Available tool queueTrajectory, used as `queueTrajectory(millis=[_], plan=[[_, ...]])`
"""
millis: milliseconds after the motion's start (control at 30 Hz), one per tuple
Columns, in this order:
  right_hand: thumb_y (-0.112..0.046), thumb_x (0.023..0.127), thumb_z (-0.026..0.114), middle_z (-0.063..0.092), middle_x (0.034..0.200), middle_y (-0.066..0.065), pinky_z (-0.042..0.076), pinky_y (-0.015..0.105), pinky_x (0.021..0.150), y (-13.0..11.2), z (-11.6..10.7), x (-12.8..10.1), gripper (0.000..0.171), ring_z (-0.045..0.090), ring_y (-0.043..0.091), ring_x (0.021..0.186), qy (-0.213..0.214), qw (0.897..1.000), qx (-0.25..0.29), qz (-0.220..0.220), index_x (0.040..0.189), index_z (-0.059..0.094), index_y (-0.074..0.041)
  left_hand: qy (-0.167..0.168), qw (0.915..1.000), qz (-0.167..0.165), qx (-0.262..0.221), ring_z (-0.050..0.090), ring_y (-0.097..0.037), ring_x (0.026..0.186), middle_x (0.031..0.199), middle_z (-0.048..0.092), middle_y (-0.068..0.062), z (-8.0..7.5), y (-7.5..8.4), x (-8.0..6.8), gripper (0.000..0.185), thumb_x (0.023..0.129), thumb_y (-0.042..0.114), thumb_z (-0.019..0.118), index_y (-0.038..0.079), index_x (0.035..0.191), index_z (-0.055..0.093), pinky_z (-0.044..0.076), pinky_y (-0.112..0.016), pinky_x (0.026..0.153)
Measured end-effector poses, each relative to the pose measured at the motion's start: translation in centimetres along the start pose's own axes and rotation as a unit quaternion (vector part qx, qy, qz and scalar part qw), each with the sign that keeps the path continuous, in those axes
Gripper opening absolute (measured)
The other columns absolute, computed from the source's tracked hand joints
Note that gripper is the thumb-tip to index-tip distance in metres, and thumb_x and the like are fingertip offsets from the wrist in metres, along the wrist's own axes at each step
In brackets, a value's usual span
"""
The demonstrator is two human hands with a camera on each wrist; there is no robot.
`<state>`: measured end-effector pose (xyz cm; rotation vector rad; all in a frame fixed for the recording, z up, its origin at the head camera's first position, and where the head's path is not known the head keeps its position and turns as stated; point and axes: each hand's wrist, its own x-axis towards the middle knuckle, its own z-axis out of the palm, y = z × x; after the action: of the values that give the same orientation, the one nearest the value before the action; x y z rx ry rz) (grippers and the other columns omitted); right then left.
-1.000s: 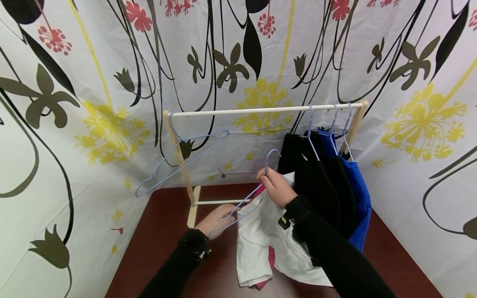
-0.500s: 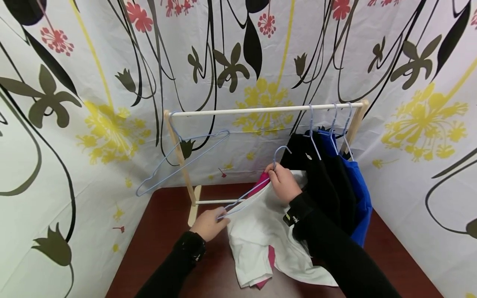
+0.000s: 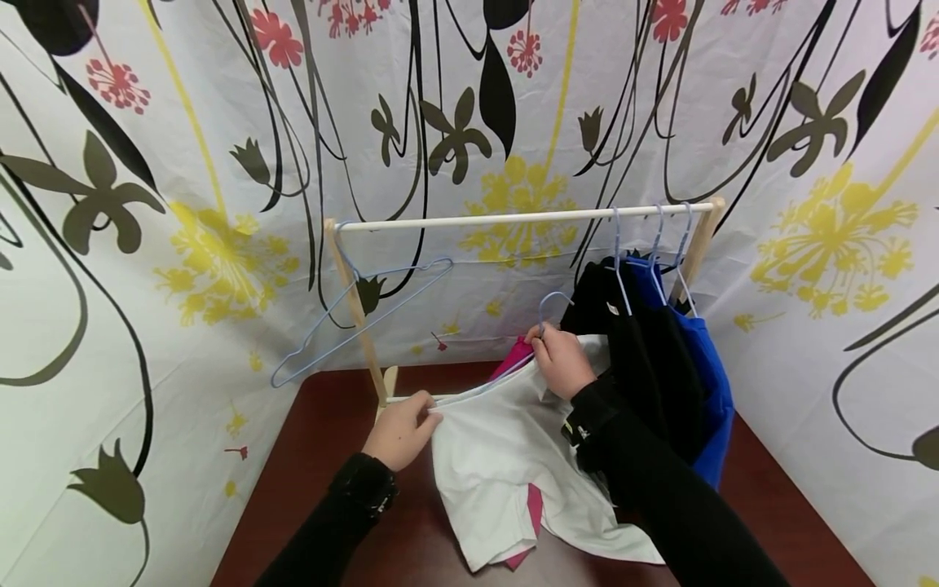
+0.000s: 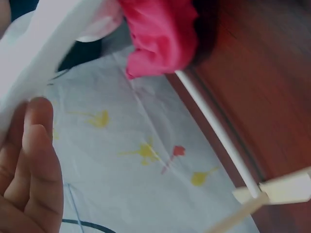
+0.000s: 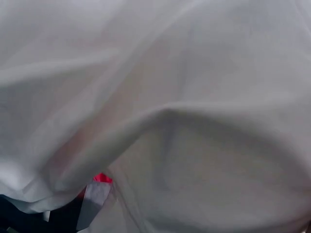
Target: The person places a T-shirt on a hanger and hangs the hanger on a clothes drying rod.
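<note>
The person is fitting a white-and-pink cotton shirt (image 3: 513, 456) onto a thin pale-blue wire hanger (image 3: 546, 314) — the right hand (image 3: 563, 363) curls around the hanger's neck, the left hand (image 3: 399, 428) pinches the shirt's shoulder edge, low above the dark red table (image 3: 323, 456). Next comes lifting it to the white wooden rail (image 3: 477, 218), which is bare left of the hung black and blue garments (image 3: 660, 350) — room enough.

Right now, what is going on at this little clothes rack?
A person is fitting a white and pink shirt onto a light blue wire hanger. The right hand grips the hanger just below its hook, while the left hand pinches the shirt's shoulder edge. On the wooden rack, black and blue garments hang at the right end; an empty blue hanger dangles at the left.
</note>
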<state>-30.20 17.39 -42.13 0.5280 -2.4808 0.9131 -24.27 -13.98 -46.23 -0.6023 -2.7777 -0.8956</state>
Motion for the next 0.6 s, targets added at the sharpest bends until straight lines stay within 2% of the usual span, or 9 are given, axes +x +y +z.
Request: queueTrajectory(millis=[133, 233, 367, 600], plan=[[-0.006, 0.104, 0.050, 0.065, 0.083, 0.006, 0.043, 0.042, 0.079, -0.3, 0.5, 0.1, 0.015, 0.055, 0.024, 0.075, -0.001, 1.000, 0.000, -0.014, 0.108, 0.065, -0.004, 0.020, 0.9998, -0.002, -0.003, 0.051, -0.011, 0.065, 0.073, 0.057, 0.011, 0.5, 1.2, 0.6, 0.007, 0.100, 0.028, 0.065, 0.023, 0.099, 0.061, 0.046, -0.031, 0.066], [-0.005, 0.103, 0.052, 0.066, 0.085, 0.004, 0.044, 0.043, 0.081, -0.5, 1.0, 0.1, 0.014, 0.057, 0.024, 0.077, -0.001, 1.000, -0.003, -0.025, 0.105, 0.066, -0.005, 0.016, 0.9998, -0.008, -0.012, 0.052, -0.011, 0.067, 0.074, 0.058, 0.010, 0.8, 2.3, 0.9, 0.007, 0.101, 0.029, 0.065, 0.024, 0.099, 0.062, 0.047, -0.031, 0.067], [-0.006, 0.104, 0.051, 0.063, 0.081, 0.001, 0.043, 0.041, 0.078, -1.0, 1.5, -0.2, 0.014, 0.055, 0.021, 0.074, -0.026, 0.999, -0.004, -0.033, 0.106, 0.066, -0.005, 0.004, 0.9998, -0.009, -0.015, 0.053, -0.011, 0.068, 0.073, 0.057, 0.010, 1.3, 3.5, 1.4, 0.009, 0.101, 0.031, 0.065, 0.023, 0.098, 0.062, 0.047, -0.030, 0.067], [-0.009, 0.105, 0.052, 0.067, 0.092, -0.001, 0.046, 0.040, 0.080, -2.0, 2.2, -0.5, 0.014, 0.059, 0.018, 0.082, -0.047, 0.997, 0.019, -0.059, 0.104, 0.066, -0.011, 0.018, 0.9998, 0.005, -0.005, 0.052, -0.009, 0.066, 0.072, 0.057, 0.010, 2.2, 5.2, 2.3, 0.011, 0.101, 0.032, 0.065, 0.022, 0.099, 0.061, 0.046, -0.028, 0.064]])
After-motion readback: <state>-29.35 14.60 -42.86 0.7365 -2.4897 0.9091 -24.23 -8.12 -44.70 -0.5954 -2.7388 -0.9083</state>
